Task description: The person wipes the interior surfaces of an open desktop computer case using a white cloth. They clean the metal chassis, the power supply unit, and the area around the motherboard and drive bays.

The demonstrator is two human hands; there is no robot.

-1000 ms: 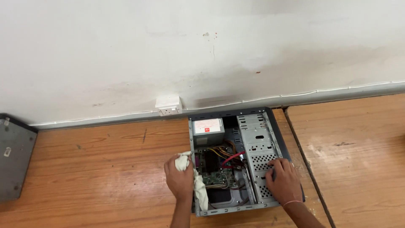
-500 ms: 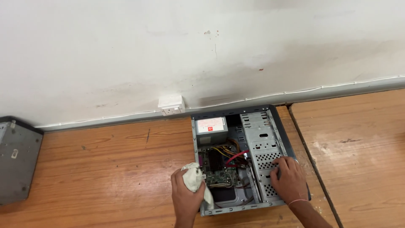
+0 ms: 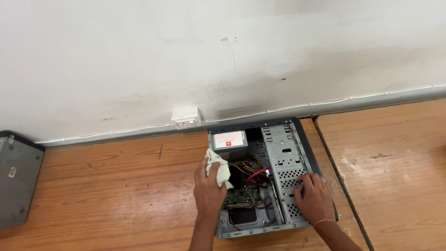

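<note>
An open desktop computer case [image 3: 283, 153] lies on its side on a wooden table, with its power supply [image 3: 228, 139], coloured cables [image 3: 253, 173] and green motherboard [image 3: 240, 197] showing. My left hand [image 3: 209, 190] holds a crumpled white cloth [image 3: 219, 168] against the case's left edge, just below the power supply. My right hand [image 3: 314, 197] rests flat, fingers spread, on the perforated metal drive cage [image 3: 290, 179] at the case's right side.
The wooden table [image 3: 102, 195] runs to a white wall with a white power socket [image 3: 186, 118] and a thin white cable along its base. A grey metal side panel [image 3: 16, 179] lies at the far left. A second table [image 3: 395, 172] adjoins on the right.
My left hand has slid the cloth up along the case's left edge, from near the front corner to just below the power supply. My right hand has stayed on the drive cage.
</note>
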